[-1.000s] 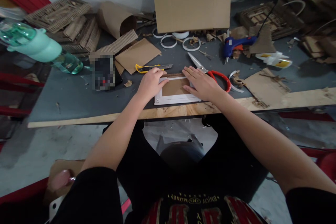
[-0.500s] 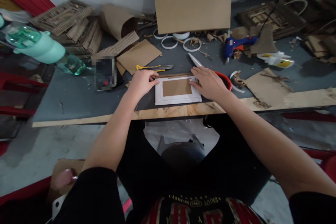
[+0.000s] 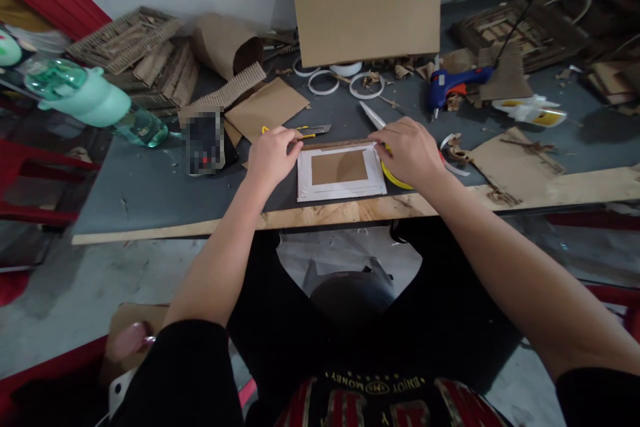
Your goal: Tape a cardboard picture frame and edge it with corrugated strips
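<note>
Flatter earlier, left hand (image 3: 271, 152) and right hand (image 3: 411, 152) curl at white frame (image 3: 340, 192) — grips unclear.

The left hand (image 3: 271, 155) is showing its back, thumb and fingers bending in toward the grip. The right hand (image 3: 410, 150) is mirroring it from the grip's other side, knuckles arching higher. Behind the grip, the left forearm (image 3: 220, 250) and right forearm (image 3: 493, 243) are slanting backward and widely apart.
</note>
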`<state>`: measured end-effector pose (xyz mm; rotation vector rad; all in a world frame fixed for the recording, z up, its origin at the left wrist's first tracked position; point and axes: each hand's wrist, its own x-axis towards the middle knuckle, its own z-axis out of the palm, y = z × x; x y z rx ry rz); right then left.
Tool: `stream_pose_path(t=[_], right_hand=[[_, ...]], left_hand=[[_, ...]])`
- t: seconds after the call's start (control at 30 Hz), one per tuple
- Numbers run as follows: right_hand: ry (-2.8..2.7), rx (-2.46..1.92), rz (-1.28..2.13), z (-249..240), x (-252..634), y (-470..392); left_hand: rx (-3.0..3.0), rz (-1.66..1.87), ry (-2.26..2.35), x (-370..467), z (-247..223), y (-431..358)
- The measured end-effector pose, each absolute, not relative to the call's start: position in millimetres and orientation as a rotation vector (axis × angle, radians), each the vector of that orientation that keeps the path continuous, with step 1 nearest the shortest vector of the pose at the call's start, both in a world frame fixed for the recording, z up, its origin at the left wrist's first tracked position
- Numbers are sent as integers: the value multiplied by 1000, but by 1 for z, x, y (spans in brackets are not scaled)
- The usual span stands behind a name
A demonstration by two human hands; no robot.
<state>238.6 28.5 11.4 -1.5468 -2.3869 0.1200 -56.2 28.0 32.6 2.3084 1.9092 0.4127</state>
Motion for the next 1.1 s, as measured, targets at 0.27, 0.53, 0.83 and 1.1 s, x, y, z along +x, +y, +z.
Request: stream_pose_path(t=[0.27,0.53,0.83,1.1], right_hand=[[-2351,-1716,125,27,243,27],[-2397,-1945,266,38,228,7],[-2416,-1964,242,30,225,12],[-2455,-1913,137,21,225,15]], left_hand=[[2229,347,1756,-87,33,32],[2010,129,1881,-64,49,20],[2140,-38,1779,-56,48,17],[2243,30,1743,-65,35,21]])
